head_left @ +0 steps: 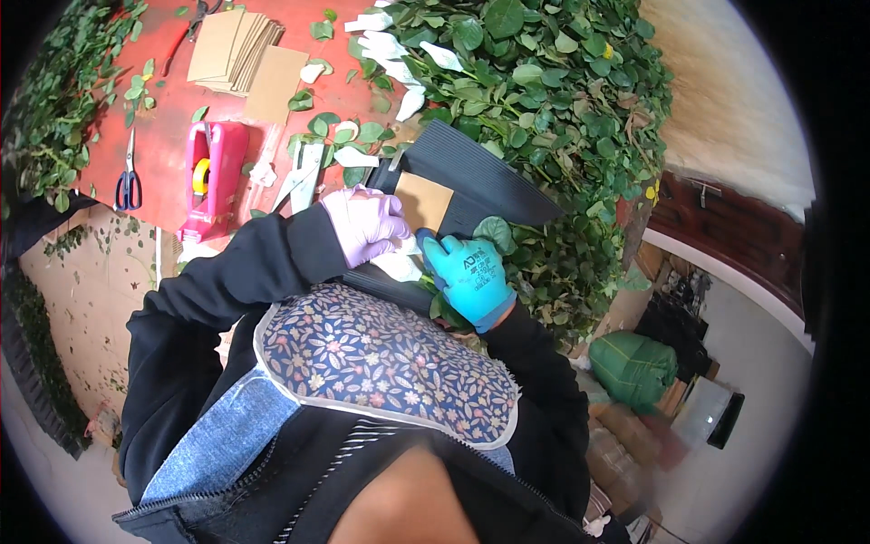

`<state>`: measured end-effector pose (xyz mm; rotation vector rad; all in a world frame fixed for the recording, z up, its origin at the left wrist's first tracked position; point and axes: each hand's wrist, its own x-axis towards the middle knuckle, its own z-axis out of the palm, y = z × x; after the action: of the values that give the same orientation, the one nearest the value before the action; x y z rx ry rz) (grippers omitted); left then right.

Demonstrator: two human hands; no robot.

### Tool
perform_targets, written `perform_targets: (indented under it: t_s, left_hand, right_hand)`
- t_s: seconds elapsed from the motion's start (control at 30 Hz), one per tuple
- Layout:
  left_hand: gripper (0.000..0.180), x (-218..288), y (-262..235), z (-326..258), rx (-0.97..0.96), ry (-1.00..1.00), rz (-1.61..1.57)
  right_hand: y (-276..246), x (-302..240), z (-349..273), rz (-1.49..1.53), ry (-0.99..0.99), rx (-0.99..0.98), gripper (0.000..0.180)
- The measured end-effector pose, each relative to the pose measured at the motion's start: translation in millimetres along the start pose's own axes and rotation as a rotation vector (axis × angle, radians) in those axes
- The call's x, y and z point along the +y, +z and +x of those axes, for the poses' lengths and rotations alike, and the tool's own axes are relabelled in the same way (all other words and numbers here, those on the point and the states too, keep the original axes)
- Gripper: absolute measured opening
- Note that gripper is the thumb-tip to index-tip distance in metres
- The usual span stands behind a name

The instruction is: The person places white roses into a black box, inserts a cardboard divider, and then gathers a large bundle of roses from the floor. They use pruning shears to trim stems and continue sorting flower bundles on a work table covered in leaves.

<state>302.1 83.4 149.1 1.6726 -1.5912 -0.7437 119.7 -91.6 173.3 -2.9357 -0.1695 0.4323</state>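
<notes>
Red tabletop (172, 104), upper left: pink tape dispenser (231, 150) containing yellow roll (201, 176). Centre: left hand (367, 227) pinching white wrapping (399, 267); right hand (473, 279) curled, grip unclear.

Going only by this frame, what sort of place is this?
Probably a small flower-packing workspace: leafy stems heaped on a red table, alongside stacked brown cards and a pink tape dispenser.
</notes>
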Motion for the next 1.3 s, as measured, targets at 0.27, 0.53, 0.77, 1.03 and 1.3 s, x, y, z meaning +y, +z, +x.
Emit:
perform_targets:
  t_s: [0.27, 0.53, 0.77, 1.03, 1.3]
  left_hand:
    - [0.017, 5.4, -11.6, 13.0, 0.084, -0.027, 0.044]
    - [0.021, 19.1, 11.5, 0.6, -0.023, 0.214, 0.058]
    - [0.014, 6.7, 37.8, -2.7, -0.050, 0.134, 0.128]
    - [0.013, 16.8, 40.4, -5.9, -0.056, 0.017, 0.195]
    - [0.012, 22.3, 41.3, -3.1, -0.111, -0.093, 0.243]
  right_hand:
    - [5.4, 19.0, 1.4, 0.386, 0.027, 0.219, 0.025]
    - [-22.3, 71.4, 7.1, 1.207, 0.299, -0.168, 0.021]
    - [-29.8, 79.5, 8.1, 1.327, 0.258, -0.302, 0.014]
    - [-18.0, 48.8, 10.2, 0.871, 0.068, 0.093, 0.015]
    - [-66.5, 39.1, -12.7, 0.352, 0.108, 0.139, 0.024]
